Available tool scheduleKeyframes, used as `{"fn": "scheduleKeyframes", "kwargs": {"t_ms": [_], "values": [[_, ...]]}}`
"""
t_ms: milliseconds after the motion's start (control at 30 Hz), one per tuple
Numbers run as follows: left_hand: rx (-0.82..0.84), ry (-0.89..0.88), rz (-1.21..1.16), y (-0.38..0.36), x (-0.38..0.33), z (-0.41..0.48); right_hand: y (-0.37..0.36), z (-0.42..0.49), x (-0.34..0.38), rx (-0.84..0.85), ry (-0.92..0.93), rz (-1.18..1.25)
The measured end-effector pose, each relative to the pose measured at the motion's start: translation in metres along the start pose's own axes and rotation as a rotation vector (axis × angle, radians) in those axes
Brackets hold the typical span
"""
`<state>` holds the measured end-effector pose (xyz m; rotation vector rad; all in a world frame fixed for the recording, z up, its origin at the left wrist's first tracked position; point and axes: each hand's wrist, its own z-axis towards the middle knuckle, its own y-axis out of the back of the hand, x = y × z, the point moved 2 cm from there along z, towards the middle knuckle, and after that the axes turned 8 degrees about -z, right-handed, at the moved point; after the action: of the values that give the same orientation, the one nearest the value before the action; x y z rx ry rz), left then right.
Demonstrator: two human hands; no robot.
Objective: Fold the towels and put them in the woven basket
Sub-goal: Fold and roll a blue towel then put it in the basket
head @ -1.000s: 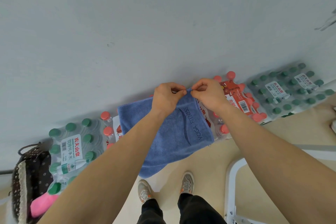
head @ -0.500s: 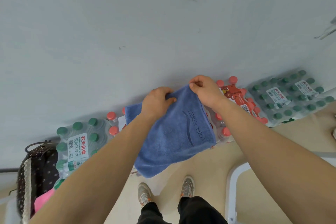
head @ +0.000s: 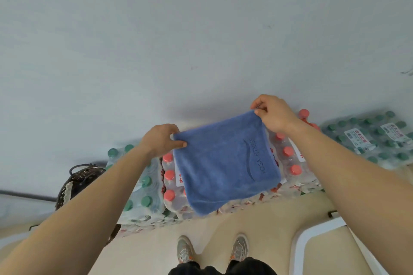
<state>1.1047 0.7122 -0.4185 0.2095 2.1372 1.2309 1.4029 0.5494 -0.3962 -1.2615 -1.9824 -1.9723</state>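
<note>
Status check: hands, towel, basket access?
Top corners of blue towel pinched by left hand and right hand. Hangs mid-air, folded, above bottled-water packs. Low left, woven basket partly behind left forearm.

One blue towel [head: 223, 169] is hanging and one woven basket [head: 78, 179] is standing. Two green-capped bottle packs are showing — left pack [head: 146, 183], right pack [head: 362, 138] — with two shoes [head: 184, 250]; the red-capped bottles [head: 169, 175] are hiding partly, so uncounted.
</note>
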Motion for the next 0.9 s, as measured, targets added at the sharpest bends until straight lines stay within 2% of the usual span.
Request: {"fn": "scheduleKeyframes", "kwargs": {"t_ms": [167,367,533,733,800,900], "values": [[-0.055,0.005,-0.232,0.016,0.007,-0.024,0.009,-0.011,0.019,0.019,0.054,-0.159],[0.007,-0.009,-0.502,0.032,0.002,-0.046,0.021,-0.03,0.035,-0.039,0.01,-0.009],[0.093,0.012,-0.409,0.045,0.009,-0.061,0.026,-0.048,0.043,0.019,0.04,0.043],[0.431,0.178,-0.391,0.064,0.011,-0.096,0.024,-0.075,0.048,0.372,-0.002,0.219],[0.422,0.193,-0.338,0.07,0.015,-0.099,0.021,-0.077,0.05,0.411,-0.006,0.238],[0.221,0.147,-0.194,0.071,0.018,-0.088,0.012,-0.07,0.053,0.321,-0.017,0.189]]}}
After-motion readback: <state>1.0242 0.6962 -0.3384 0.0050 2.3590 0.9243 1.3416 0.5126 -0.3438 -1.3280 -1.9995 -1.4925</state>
